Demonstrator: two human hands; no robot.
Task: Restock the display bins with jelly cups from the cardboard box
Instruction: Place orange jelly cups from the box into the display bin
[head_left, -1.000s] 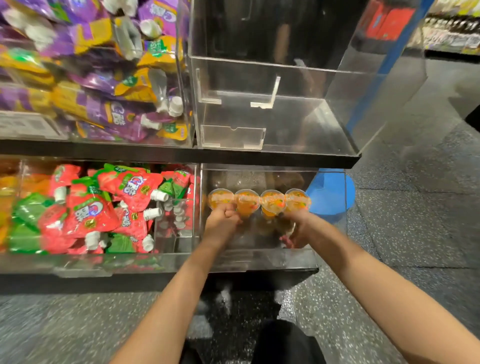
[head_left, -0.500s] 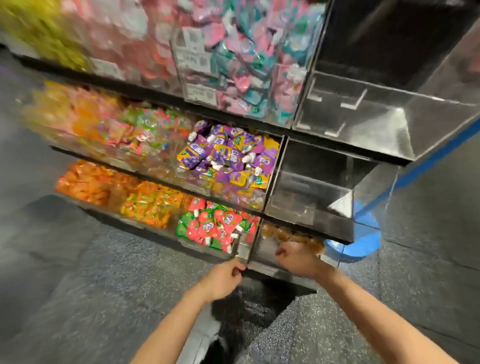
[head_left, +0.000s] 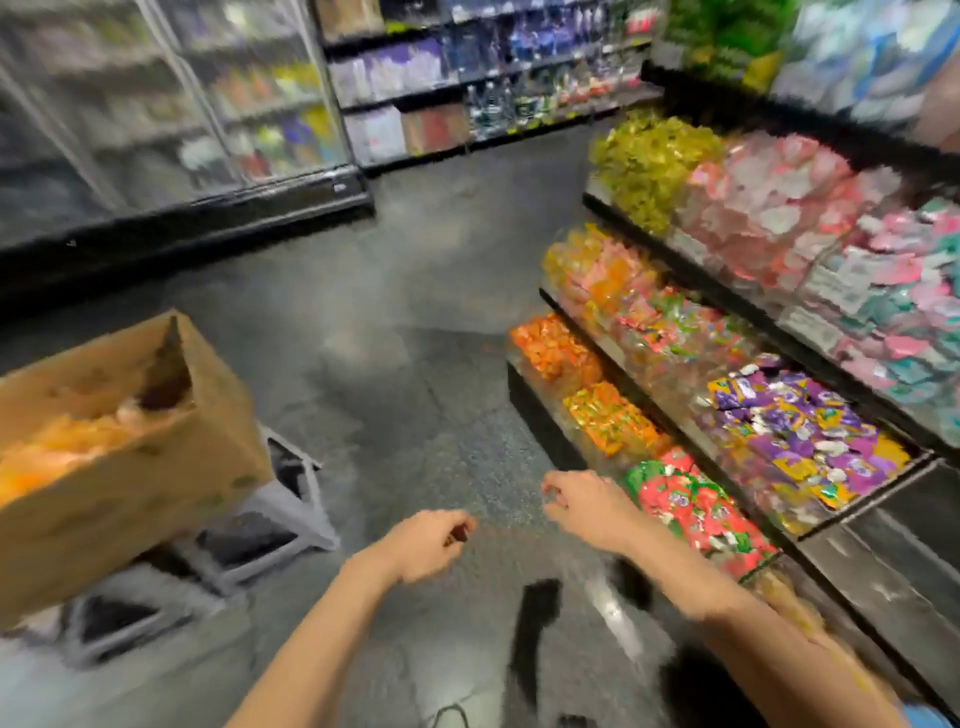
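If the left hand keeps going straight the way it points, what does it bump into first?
Probably nothing soon. The left hand points up the aisle over bare floor; the cardboard box lies off to its left. Far ahead stands a dark shelf base, though blur makes depth unclear.

Shop aisle, tiered candy bins (head_left: 779, 415) of bright packets, glass-door coolers (head_left: 171, 119), stocked shelves (head_left: 467, 67) behind

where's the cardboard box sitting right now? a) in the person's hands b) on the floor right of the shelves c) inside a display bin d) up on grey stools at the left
d: the cardboard box rests on grey stools at the left of the view, across the aisle from the display bins; both hands hold nothing.
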